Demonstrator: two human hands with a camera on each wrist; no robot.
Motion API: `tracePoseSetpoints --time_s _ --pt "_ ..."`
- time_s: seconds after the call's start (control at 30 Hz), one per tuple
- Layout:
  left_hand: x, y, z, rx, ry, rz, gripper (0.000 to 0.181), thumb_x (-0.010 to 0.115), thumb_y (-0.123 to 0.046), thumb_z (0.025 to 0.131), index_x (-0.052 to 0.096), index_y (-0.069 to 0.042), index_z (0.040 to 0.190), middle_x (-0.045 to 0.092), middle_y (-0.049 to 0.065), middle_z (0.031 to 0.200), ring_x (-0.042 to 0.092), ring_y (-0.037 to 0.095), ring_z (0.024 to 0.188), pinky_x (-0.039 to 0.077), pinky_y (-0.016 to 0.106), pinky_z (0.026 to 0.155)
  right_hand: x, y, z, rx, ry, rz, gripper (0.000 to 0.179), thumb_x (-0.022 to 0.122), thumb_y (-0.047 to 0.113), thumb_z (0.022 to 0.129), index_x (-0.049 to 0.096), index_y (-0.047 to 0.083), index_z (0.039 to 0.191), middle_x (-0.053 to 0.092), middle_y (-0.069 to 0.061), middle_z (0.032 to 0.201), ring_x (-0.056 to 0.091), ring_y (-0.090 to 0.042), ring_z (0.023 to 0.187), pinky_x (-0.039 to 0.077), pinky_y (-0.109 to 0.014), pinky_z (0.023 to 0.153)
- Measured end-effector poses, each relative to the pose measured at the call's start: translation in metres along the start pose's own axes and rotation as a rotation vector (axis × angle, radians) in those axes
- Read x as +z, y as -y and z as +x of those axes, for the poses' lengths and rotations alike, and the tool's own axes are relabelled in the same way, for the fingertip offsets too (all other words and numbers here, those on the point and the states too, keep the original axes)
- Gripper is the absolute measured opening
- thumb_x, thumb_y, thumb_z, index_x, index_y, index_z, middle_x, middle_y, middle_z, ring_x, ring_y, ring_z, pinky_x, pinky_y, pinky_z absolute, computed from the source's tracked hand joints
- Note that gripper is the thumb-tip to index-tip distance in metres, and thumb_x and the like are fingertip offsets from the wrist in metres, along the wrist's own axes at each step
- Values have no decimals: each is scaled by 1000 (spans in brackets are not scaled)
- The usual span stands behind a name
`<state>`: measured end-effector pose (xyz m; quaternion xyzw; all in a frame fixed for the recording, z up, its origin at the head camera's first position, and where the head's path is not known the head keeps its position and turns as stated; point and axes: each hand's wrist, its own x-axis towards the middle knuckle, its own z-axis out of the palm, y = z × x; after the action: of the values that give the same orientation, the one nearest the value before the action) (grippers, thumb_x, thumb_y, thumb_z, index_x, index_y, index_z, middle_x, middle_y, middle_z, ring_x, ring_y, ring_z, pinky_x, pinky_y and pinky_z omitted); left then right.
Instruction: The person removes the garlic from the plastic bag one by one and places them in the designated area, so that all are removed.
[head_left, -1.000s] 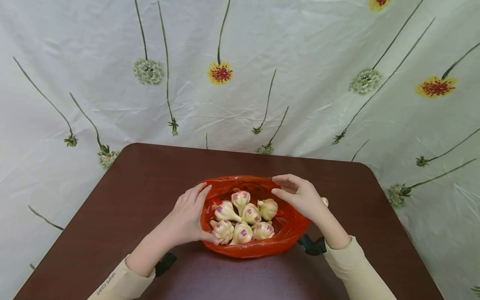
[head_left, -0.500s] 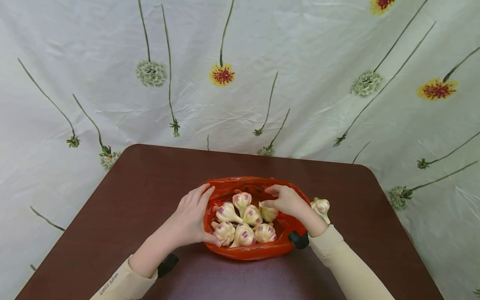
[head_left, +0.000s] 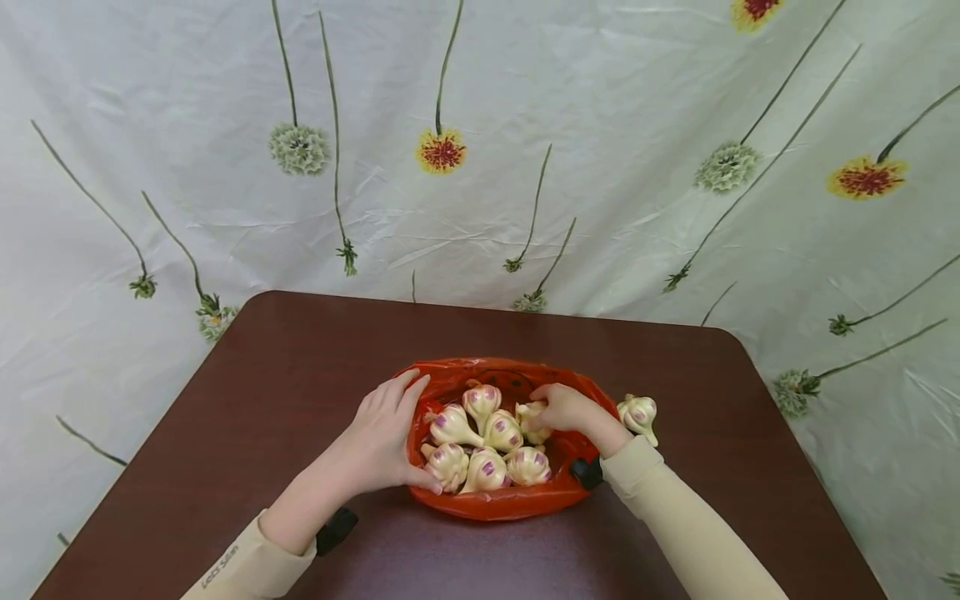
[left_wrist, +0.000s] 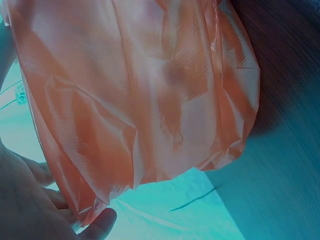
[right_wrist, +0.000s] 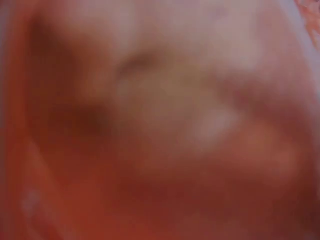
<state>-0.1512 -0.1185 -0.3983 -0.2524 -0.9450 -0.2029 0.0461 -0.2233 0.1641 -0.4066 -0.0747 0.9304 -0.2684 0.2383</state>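
A red plastic bag (head_left: 502, 504) stands on the table with its mouth spread wide. Several whitish garlic bulbs (head_left: 502, 431) with purple patches lie inside. My left hand (head_left: 378, 437) holds the bag's left end, fingers at the back rim and thumb at the front rim; the left wrist view shows the bag's side (left_wrist: 165, 110) close up. Reaching into the right part of the bag, my right hand (head_left: 573, 410) grips a garlic bulb (head_left: 530, 423), its fingers partly covering it. The right wrist view is a blur of red and pale shapes.
One loose garlic bulb (head_left: 638, 417) lies outside the bag, just right of it and beside the right forearm. Behind the brown table (head_left: 315, 350) hangs a pale curtain (head_left: 480, 200) with printed flowers.
My right hand has moved from the bag's back right rim down into it and closed on a garlic bulb. The loose bulb on the right is now uncovered. My left hand has stayed put.
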Motion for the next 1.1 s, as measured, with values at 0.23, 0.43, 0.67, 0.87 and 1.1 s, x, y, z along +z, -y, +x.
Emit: tracePoseSetpoints --time_s 0.23,0.43,0.67,0.87,1.1 --pt "0 1 0 -11 -12 -3 126 94 -51 52 34 7 146 35 28 149 35 47 134 33 67 105 11 -5 6 -3 -4 -61 58 81 13 73 61 -4 124 66 -15 112 56 -21 90 51 -35 88" --pt "0 1 2 -29 -7 -13 128 93 -53 52 32 7 147 34 28 150 35 46 135 33 66 106 12 -1 1 -2 -54 -99 54 83 14 69 65 -4 117 68 -14 109 57 -21 89 52 -37 89" --pt "-1 1 3 -34 -18 5 129 93 -54 51 32 8 146 36 28 149 37 45 134 35 65 104 6 5 -6 37 -71 -81 55 83 17 74 64 -2 122 66 -16 117 58 -22 92 52 -38 89" --pt "-2 1 3 -41 -20 1 127 93 -54 52 32 8 146 37 28 149 36 45 134 35 65 104 -3 9 -13 26 -74 -56 56 82 20 79 62 0 127 64 -17 124 60 -22 96 52 -39 88" --pt "-1 1 4 -39 -22 8 128 93 -54 52 32 7 146 36 28 149 36 46 134 34 66 104 -15 18 -29 -1 -101 6 60 82 25 80 59 6 133 62 -13 129 60 -23 96 52 -37 82"
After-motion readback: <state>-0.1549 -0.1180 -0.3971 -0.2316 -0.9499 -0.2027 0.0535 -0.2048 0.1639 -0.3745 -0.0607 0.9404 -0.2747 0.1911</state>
